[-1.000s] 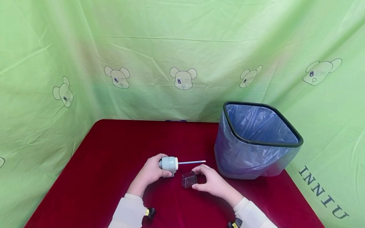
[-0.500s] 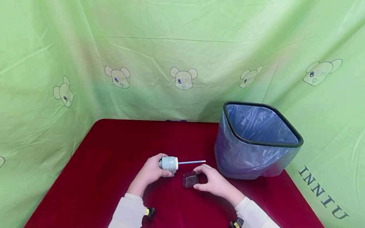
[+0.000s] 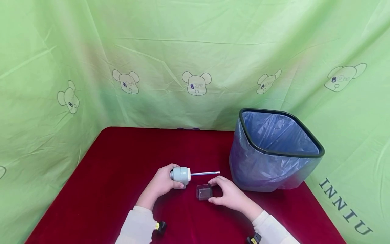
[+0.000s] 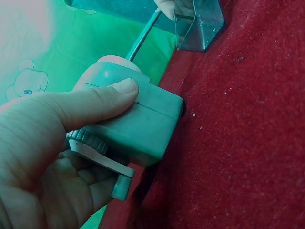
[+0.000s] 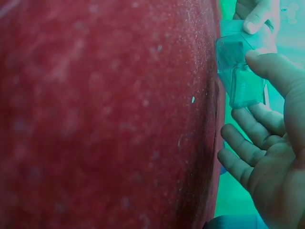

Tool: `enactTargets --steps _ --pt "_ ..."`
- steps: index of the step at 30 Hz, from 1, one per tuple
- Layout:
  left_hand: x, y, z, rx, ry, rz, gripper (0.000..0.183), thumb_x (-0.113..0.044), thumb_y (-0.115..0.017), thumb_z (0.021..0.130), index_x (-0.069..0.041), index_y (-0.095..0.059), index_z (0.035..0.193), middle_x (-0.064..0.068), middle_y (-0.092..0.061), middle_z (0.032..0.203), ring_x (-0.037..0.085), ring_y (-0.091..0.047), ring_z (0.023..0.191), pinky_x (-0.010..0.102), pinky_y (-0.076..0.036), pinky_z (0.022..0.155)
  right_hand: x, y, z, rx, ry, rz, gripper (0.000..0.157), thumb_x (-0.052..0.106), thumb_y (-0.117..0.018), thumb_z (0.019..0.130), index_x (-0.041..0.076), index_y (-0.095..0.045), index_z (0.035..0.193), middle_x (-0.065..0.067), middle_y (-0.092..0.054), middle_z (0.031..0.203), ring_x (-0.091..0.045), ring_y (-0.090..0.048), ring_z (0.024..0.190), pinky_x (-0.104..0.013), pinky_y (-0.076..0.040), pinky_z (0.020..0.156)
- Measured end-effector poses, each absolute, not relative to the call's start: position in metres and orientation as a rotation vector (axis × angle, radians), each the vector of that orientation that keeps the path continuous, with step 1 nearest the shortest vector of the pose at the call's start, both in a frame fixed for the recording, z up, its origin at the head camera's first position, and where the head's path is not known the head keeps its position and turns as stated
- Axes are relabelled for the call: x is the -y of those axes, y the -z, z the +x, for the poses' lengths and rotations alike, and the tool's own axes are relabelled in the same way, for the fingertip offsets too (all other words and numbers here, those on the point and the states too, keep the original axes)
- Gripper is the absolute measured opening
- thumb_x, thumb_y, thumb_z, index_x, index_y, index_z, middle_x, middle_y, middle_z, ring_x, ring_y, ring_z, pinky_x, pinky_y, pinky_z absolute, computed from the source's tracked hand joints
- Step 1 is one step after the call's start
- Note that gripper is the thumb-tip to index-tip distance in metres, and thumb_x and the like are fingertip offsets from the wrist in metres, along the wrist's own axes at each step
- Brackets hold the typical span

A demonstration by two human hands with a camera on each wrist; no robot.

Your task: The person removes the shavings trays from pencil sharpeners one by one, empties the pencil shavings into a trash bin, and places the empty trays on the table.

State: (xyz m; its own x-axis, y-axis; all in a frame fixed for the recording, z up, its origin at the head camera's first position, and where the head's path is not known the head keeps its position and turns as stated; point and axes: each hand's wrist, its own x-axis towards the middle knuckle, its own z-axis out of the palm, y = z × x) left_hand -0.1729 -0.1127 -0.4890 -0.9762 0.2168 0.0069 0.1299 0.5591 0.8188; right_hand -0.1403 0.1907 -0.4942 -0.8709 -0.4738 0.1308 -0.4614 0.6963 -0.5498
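My left hand (image 3: 163,183) grips a pale blue-grey crank pencil sharpener (image 3: 181,175), thumb over its body. The sharpener lies tipped, its front facing right, and a thin pencil (image 3: 204,174) sticks out of that end. In the left wrist view the crank handle (image 4: 102,160) shows at the rear, near my curled fingers. My right hand (image 3: 226,195) pinches a clear, smoky plastic shavings drawer (image 3: 203,192) between thumb and fingers, just right of the sharpener. In the right wrist view the thumb is on one side of the drawer (image 5: 245,86), fingertips at the opposite side.
A bin (image 3: 281,134) with a black rim and a bluish plastic liner stands at the right, beyond my right hand. Dark red cloth (image 3: 137,149) covers the table. Green curtain (image 3: 195,44) with bear-head prints hangs behind and at both sides.
My right hand has shifted slightly right with the shavings drawer and turned it a little, so more of its inside shows. My left hand and the sharpener stay nearly still.
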Motion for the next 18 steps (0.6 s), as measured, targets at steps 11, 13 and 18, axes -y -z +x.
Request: enactTargets --steps 11,13,18 --pt "0.1125 0.4896 -0.1718 -2.69 -1.398 0.3 0.066 -0.02 -0.095 0.072 -0.014 -0.062 0.128 0.004 -0.066 0.111 0.023 -0.061 0.094 0.041 -0.054 0.082 -0.1937 0.4969 -0.1402 -2.899 0.878 -0.803 0.051 0.032 -0.088 0.078 0.018 -0.065 0.121 0.012 -0.063 0.113 -0.01 -0.061 0.109 -0.037 -0.051 0.098" --pt "0.1124 0.4892 -0.1722 -2.693 -1.398 0.303 0.066 -0.02 -0.095 0.072 -0.014 -0.062 0.128 0.004 -0.066 0.11 0.023 -0.061 0.093 0.041 -0.054 0.081 -0.1939 0.4965 -0.1401 -2.904 0.872 -0.807 0.05 0.031 -0.088 0.078 0.018 -0.065 0.121 0.011 -0.063 0.113 -0.01 -0.061 0.109 -0.037 -0.051 0.099" --pt "0.1126 0.489 -0.1729 -2.707 -1.387 0.31 0.066 -0.02 -0.095 0.071 -0.014 -0.063 0.128 0.004 -0.067 0.11 0.023 -0.061 0.093 0.04 -0.054 0.081 -0.194 0.4955 -0.1399 -2.91 0.863 -0.825 0.05 0.029 -0.088 0.077 0.017 -0.065 0.12 0.01 -0.063 0.113 -0.011 -0.061 0.108 -0.037 -0.051 0.099"
